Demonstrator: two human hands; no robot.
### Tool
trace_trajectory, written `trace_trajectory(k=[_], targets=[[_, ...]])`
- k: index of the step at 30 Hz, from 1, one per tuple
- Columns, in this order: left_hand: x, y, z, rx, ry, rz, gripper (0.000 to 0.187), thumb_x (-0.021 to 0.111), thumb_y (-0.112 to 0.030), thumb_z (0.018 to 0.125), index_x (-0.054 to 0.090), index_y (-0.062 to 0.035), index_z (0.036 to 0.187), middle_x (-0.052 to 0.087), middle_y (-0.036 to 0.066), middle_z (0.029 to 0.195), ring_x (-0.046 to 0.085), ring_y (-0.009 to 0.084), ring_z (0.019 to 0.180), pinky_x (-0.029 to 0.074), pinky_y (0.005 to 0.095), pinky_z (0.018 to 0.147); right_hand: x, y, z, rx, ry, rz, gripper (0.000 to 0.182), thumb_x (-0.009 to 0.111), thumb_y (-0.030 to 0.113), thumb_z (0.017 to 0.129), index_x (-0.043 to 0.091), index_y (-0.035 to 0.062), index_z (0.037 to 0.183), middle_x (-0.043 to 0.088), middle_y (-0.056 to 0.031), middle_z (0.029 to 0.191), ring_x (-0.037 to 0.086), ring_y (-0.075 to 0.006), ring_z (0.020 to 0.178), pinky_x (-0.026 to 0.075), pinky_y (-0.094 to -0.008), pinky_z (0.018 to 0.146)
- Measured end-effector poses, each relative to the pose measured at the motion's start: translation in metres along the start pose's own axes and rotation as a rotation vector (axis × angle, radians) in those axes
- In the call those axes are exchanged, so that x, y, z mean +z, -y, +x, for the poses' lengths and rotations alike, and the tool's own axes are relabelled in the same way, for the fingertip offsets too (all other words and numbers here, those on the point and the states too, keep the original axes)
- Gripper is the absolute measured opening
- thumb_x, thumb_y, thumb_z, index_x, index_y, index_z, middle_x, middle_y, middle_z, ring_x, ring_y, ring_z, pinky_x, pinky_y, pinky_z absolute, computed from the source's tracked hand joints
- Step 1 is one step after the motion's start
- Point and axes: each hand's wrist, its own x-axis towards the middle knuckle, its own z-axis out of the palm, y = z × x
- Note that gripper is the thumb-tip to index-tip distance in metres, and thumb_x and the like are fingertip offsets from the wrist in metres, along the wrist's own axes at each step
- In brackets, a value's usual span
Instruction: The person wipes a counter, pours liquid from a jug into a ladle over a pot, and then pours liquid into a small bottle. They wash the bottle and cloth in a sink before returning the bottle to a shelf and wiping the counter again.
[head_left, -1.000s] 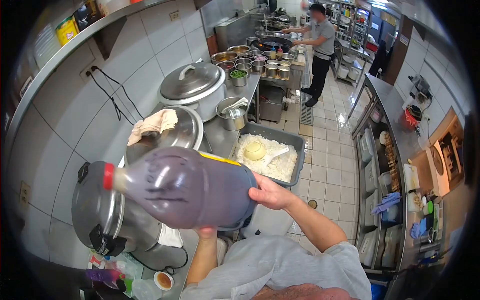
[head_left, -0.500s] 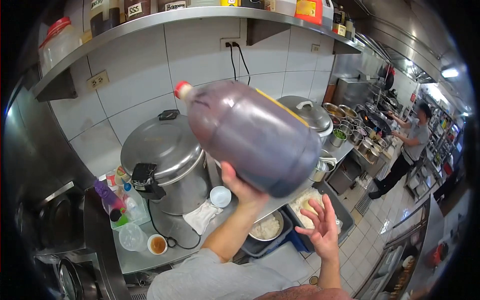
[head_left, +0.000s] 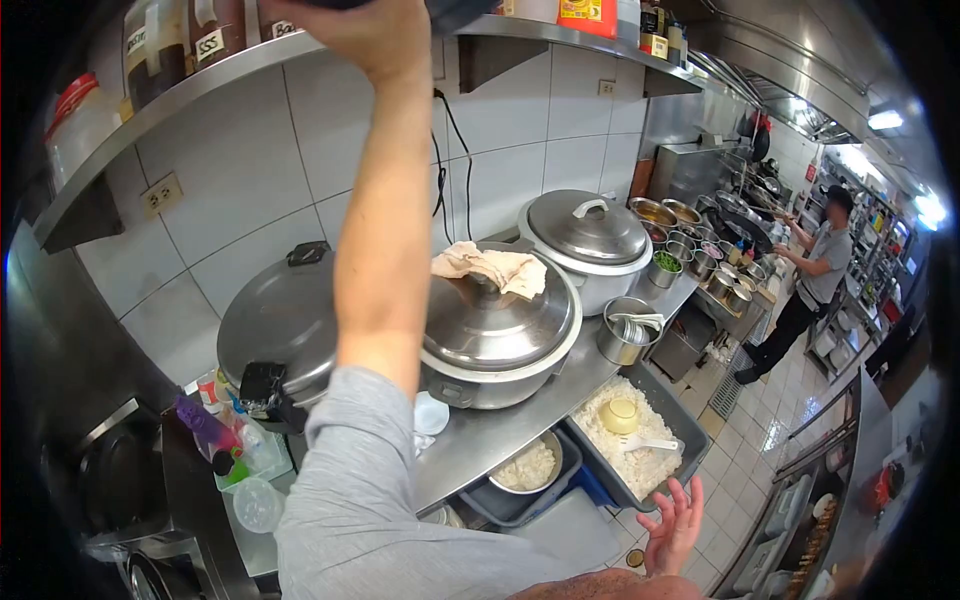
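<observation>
My left hand (head_left: 365, 35) is raised to the shelf at the top edge of the view, bearing the big plastic jug (head_left: 465, 14) of dark liquid. Only a dark strip of the jug shows; the rest of it and my fingertips are cut off by the frame. Low on the right, my right hand (head_left: 675, 528) hangs open, fingers apart and loosely curled, holding nothing. Closest to it is a grey tub (head_left: 697, 440) of cooked rice (head_left: 650, 400), in which a yellowish cup (head_left: 619, 415) and a white paddle (head_left: 648, 443) lie.
A steel shelf (head_left: 240, 75) with bottles spans the wall. Below stand lidded cookers (head_left: 500, 330), one with a cloth (head_left: 500, 268) on its lid, and a pot of utensils (head_left: 625, 345). A pot of rice (head_left: 527, 470) sits lower. A co-worker (head_left: 825, 255) stands at the stove.
My left hand has lifted the jug from before the wall up to the shelf, mostly out of view. My right hand has dropped lower. The cloth-topped cooker is now uncovered.
</observation>
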Motion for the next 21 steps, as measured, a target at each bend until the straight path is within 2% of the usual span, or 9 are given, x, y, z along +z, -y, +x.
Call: trace_trajectory(k=[4, 7, 9, 10, 11, 13, 14, 16, 21], targets=[[0.02, 0.054, 0.02, 0.044, 0.1, -0.022, 0.095, 0.088, -0.032, 0.069, 0.036, 0.0019, 0.141, 0.055, 0.018, 0.125, 0.056, 0.0257, 0.113, 0.045, 0.0365, 0.098, -0.015, -0.011, -0.002, -0.031, -0.172, 0.052, 0.075, 0.059, 0.044, 0.096, 0.021, 0.0112, 0.153, 0.05, -0.0126, 0.134, 0.063, -0.019, 0.103, 0.063, -0.0333, 0.065], [0.031, 0.079, 0.024, -0.125, 0.207, -0.001, 0.101, 0.09, -0.032, 0.067, 0.035, 0.0038, 0.144, 0.053, 0.021, 0.129, 0.055, 0.0273, 0.118, 0.043, 0.0354, 0.102, -0.018, -0.022, 0.004, -0.049, -0.217, 0.053, 0.07, 0.054, 0.046, 0.099, 0.023, 0.0145, 0.153, 0.052, -0.0094, 0.131, 0.062, -0.0153, 0.102, 0.061, -0.0296, 0.061], [0.042, 0.127, 0.02, 0.09, 0.188, 0.132, 0.109, 0.09, -0.033, 0.066, 0.029, 0.0045, 0.148, 0.052, 0.023, 0.133, 0.054, 0.0283, 0.121, 0.043, 0.0342, 0.103, -0.015, -0.03, 0.009, -0.063, -0.236, 0.069, 0.07, 0.054, 0.047, 0.099, 0.024, 0.0147, 0.153, 0.053, -0.0091, 0.131, 0.063, -0.0149, 0.1, 0.06, -0.029, 0.06], [0.039, 0.13, 0.017, 0.022, 0.26, 0.229, 0.112, 0.089, -0.036, 0.065, 0.027, 0.0016, 0.15, 0.049, 0.026, 0.138, 0.053, 0.032, 0.126, 0.043, 0.0358, 0.105, -0.014, -0.033, 0.011, -0.055, -0.271, 0.055, 0.07, 0.054, 0.047, 0.098, 0.024, 0.0147, 0.153, 0.054, -0.009, 0.13, 0.064, -0.0146, 0.097, 0.06, -0.029, 0.059], [0.037, 0.137, 0.013, 0.02, 0.256, 0.223, 0.112, 0.089, -0.036, 0.065, 0.027, 0.0016, 0.15, 0.049, 0.026, 0.138, 0.053, 0.032, 0.126, 0.043, 0.0358, 0.105, -0.013, -0.037, 0.013, -0.047, -0.305, 0.04, 0.07, 0.054, 0.048, 0.098, 0.025, 0.0146, 0.152, 0.055, -0.009, 0.129, 0.065, -0.0143, 0.093, 0.06, -0.029, 0.058], [0.032, 0.152, 0.006, 0.123, 0.374, 0.603, 0.111, 0.088, -0.04, 0.064, 0.029, -0.0025, 0.15, 0.049, 0.026, 0.139, 0.053, 0.036, 0.126, 0.045, 0.0401, 0.103, -0.02, -0.052, 0.014, -0.019, -0.357, 0.021, 0.069, 0.054, 0.048, 0.098, 0.026, 0.0153, 0.152, 0.055, -0.0085, 0.129, 0.065, -0.014, 0.09, 0.06, -0.0291, 0.058], [0.032, 0.154, 0.011, -0.005, 0.563, 0.77, 0.112, 0.087, -0.042, 0.062, 0.03, -0.0053, 0.15, 0.053, 0.026, 0.135, 0.054, 0.0391, 0.122, 0.046, 0.0442, 0.101, -0.023, -0.059, 0.015, 0.014, -0.406, 0.005, 0.068, 0.054, 0.048, 0.098, 0.028, 0.0159, 0.151, 0.056, -0.0079, 0.129, 0.066, -0.0138, 0.087, 0.06, -0.0292, 0.057], [0.025, 0.203, 0.02, -0.11, 0.79, 0.787, 0.105, 0.086, -0.038, 0.062, 0.034, -0.0034, 0.146, 0.058, 0.027, 0.126, 0.058, 0.0398, 0.117, 0.048, 0.0468, 0.099, -0.03, -0.069, 0.013, 0.054, -0.44, 0.005, 0.067, 0.055, 0.048, 0.098, 0.029, 0.0167, 0.151, 0.056, -0.0075, 0.128, 0.066, -0.0137, 0.087, 0.06, -0.0287, 0.057], [0.016, 0.217, 0.008, -0.122, 1.069, 0.985, 0.096, 0.085, -0.033, 0.062, 0.041, 0.0029, 0.139, 0.058, 0.029, 0.125, 0.057, 0.0401, 0.119, 0.047, 0.0455, 0.101, -0.033, -0.09, 0.014, 0.138, -0.516, 0.049, 0.062, 0.059, 0.039, 0.097, 0.034, 0.0144, 0.148, 0.058, -0.0093, 0.126, 0.065, -0.0146, 0.088, 0.059, -0.031, 0.058]])
